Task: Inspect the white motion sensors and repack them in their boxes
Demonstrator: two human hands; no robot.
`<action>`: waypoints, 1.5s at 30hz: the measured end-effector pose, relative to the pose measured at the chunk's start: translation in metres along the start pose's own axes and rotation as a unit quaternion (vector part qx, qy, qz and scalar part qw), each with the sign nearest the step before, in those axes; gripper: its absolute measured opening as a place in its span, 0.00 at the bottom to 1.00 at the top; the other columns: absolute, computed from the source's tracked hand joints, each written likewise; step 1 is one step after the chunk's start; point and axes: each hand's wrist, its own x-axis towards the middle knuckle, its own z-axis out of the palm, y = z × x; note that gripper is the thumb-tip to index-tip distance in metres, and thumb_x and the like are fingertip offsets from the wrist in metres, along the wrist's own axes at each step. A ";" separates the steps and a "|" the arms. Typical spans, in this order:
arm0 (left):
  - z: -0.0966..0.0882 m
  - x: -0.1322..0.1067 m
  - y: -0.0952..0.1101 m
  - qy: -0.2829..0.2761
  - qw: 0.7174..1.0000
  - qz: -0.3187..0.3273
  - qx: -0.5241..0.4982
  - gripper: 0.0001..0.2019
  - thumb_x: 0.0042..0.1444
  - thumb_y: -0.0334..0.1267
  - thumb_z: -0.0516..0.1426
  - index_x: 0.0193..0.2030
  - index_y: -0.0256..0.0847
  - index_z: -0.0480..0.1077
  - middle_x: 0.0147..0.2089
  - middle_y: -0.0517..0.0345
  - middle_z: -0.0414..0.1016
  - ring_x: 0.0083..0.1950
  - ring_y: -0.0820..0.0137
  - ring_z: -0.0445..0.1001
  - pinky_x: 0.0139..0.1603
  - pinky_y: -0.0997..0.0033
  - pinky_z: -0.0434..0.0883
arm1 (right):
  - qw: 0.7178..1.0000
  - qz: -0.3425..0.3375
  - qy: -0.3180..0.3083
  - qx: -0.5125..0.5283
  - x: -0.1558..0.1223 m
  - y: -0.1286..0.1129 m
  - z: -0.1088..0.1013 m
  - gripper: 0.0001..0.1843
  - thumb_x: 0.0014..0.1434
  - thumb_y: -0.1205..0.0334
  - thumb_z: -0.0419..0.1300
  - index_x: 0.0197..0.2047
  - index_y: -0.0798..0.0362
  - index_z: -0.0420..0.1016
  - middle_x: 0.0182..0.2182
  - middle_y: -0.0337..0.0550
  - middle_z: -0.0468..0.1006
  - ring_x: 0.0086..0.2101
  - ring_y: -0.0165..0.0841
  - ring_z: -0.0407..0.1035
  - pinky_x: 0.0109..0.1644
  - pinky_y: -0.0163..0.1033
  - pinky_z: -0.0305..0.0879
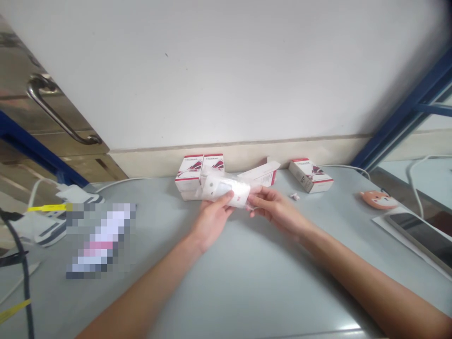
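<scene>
Both my hands hold a small white device wrapped in clear plastic [226,190] above the grey table [247,273]. My left hand [211,217] grips its left end with the thumb on top. My right hand [273,207] pinches its right end. Just behind stand two white-and-red boxes [199,170] side by side, with an opened box [260,173] lying to their right. A further white-and-red box [310,175] lies farther right.
A tiny white piece [294,196] lies near the right box. An orange animal-shaped object [378,199] and a dark tablet [422,236] on paper sit at the right. White gear with cables [52,221] is at the left. A wall [226,70] backs the table.
</scene>
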 end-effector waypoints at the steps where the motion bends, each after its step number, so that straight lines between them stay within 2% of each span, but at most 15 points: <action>1: 0.000 0.000 0.001 -0.002 1.000 -0.008 -0.008 0.26 0.62 0.39 0.67 0.67 0.46 0.71 0.65 0.51 0.79 0.70 0.56 0.73 0.73 0.51 0.68 | 1.000 0.009 0.011 0.023 0.000 0.000 -0.001 0.15 0.59 0.53 0.74 0.42 0.53 0.80 0.40 0.42 0.80 0.40 0.31 0.74 0.46 0.37 0.74; 6: 0.005 0.000 0.009 -0.014 0.999 -0.035 -0.032 0.23 0.64 0.40 0.65 0.64 0.43 0.73 0.64 0.48 0.79 0.70 0.52 0.73 0.73 0.46 0.68 | 0.990 0.046 0.039 0.131 0.001 -0.001 -0.002 0.09 0.59 0.60 0.73 0.38 0.53 0.79 0.35 0.39 0.78 0.35 0.27 0.73 0.44 0.32 0.75; 10: 0.004 -0.003 0.011 -0.064 0.997 -0.009 0.044 0.24 0.60 0.37 0.68 0.63 0.43 0.73 0.62 0.47 0.80 0.69 0.50 0.74 0.74 0.43 0.66 | 0.979 0.078 0.040 0.184 0.004 -0.003 -0.006 0.02 0.64 0.65 0.67 0.40 0.53 0.79 0.31 0.36 0.73 0.30 0.25 0.69 0.41 0.29 0.76; 12: 0.000 -0.003 0.010 -0.081 0.993 0.001 0.085 0.29 0.58 0.35 0.69 0.66 0.46 0.70 0.64 0.48 0.79 0.69 0.52 0.73 0.74 0.44 0.66 | 0.976 0.082 0.040 0.197 0.005 -0.005 -0.010 0.02 0.65 0.67 0.65 0.38 0.53 0.78 0.29 0.35 0.69 0.28 0.24 0.66 0.41 0.28 0.76; 17: -0.009 0.000 0.013 -0.015 0.979 0.075 0.189 0.50 0.52 0.36 0.74 0.75 0.61 0.53 0.70 0.52 0.71 0.67 0.54 0.75 0.66 0.53 0.74 | 0.975 0.089 0.025 0.201 0.006 -0.009 -0.021 0.03 0.62 0.70 0.64 0.39 0.53 0.79 0.28 0.34 0.66 0.26 0.24 0.63 0.38 0.26 0.77; 23: -0.012 0.001 0.024 -0.011 0.942 0.147 0.301 0.52 0.52 0.41 0.75 0.77 0.59 0.49 0.64 0.49 0.73 0.62 0.53 0.76 0.59 0.57 0.77 | 0.972 0.108 0.005 0.211 0.006 -0.012 -0.021 0.12 0.57 0.75 0.66 0.43 0.54 0.80 0.31 0.34 0.69 0.26 0.21 0.63 0.38 0.24 0.77; 25: -0.014 0.001 0.024 -0.008 0.926 0.176 0.334 0.49 0.52 0.42 0.75 0.75 0.57 0.54 0.64 0.48 0.72 0.64 0.52 0.74 0.62 0.57 0.75 | 0.977 0.101 0.018 0.187 0.005 -0.013 -0.020 0.11 0.57 0.72 0.68 0.43 0.53 0.80 0.30 0.34 0.70 0.25 0.21 0.62 0.35 0.25 0.76; 27: -0.015 0.003 0.023 0.001 0.903 0.223 0.367 0.38 0.51 0.44 0.75 0.67 0.53 0.64 0.66 0.48 0.70 0.68 0.52 0.70 0.66 0.57 0.71 | 0.986 0.076 0.044 0.143 0.004 -0.014 -0.018 0.08 0.58 0.66 0.71 0.41 0.52 0.78 0.30 0.34 0.71 0.25 0.23 0.64 0.34 0.29 0.76; 29: -0.017 0.004 0.021 0.016 0.873 0.272 0.403 0.29 0.49 0.44 0.75 0.56 0.50 0.72 0.68 0.48 0.68 0.72 0.50 0.65 0.70 0.56 0.66 | 0.993 0.039 0.062 0.090 0.004 -0.014 -0.018 0.12 0.58 0.57 0.74 0.38 0.51 0.75 0.29 0.35 0.73 0.26 0.25 0.66 0.36 0.33 0.75; 31: -0.018 0.004 0.019 0.031 0.855 0.294 0.425 0.26 0.48 0.45 0.76 0.51 0.48 0.74 0.66 0.48 0.70 0.71 0.51 0.66 0.70 0.56 0.65 | 0.997 -0.004 0.067 0.036 0.005 -0.013 -0.018 0.19 0.57 0.50 0.75 0.36 0.50 0.72 0.28 0.34 0.73 0.27 0.27 0.68 0.38 0.37 0.74; 35: -0.020 0.003 0.016 0.050 0.862 0.257 0.433 0.26 0.49 0.49 0.75 0.51 0.47 0.73 0.52 0.52 0.78 0.53 0.58 0.76 0.53 0.64 0.72 | 0.988 -0.092 0.080 -0.095 0.008 -0.005 -0.018 0.21 0.60 0.42 0.71 0.37 0.50 0.70 0.27 0.34 0.73 0.28 0.29 0.69 0.39 0.40 0.70; 38: -0.020 0.002 0.014 0.065 0.870 0.199 0.446 0.28 0.53 0.55 0.71 0.56 0.47 0.72 0.47 0.56 0.79 0.43 0.64 0.77 0.42 0.69 0.72 | 0.967 -0.143 0.095 -0.190 0.008 -0.001 -0.017 0.23 0.64 0.38 0.66 0.36 0.50 0.69 0.29 0.35 0.73 0.28 0.29 0.67 0.35 0.39 0.64; 41: -0.017 0.000 0.016 0.072 0.883 0.121 0.449 0.26 0.60 0.60 0.65 0.57 0.45 0.73 0.43 0.56 0.81 0.35 0.67 0.77 0.34 0.71 0.72 | 0.954 -0.151 0.090 -0.244 0.007 -0.003 -0.015 0.25 0.67 0.34 0.60 0.36 0.49 0.67 0.26 0.35 0.69 0.28 0.30 0.63 0.33 0.39 0.60; 43: -0.014 -0.001 0.018 0.062 0.906 0.064 0.414 0.26 0.62 0.62 0.62 0.56 0.43 0.75 0.41 0.55 0.81 0.31 0.68 0.77 0.32 0.70 0.72 | 0.948 -0.143 0.082 -0.271 0.005 -0.006 -0.015 0.26 0.68 0.33 0.57 0.35 0.49 0.67 0.25 0.35 0.67 0.28 0.31 0.61 0.34 0.39 0.59; 45: -0.012 -0.002 0.020 0.020 0.942 -0.016 0.335 0.27 0.64 0.62 0.60 0.58 0.41 0.75 0.36 0.56 0.81 0.27 0.67 0.76 0.28 0.69 0.71 | 0.947 -0.132 0.078 -0.282 0.003 -0.009 -0.017 0.26 0.69 0.34 0.56 0.35 0.49 0.67 0.26 0.35 0.67 0.29 0.31 0.60 0.35 0.40 0.58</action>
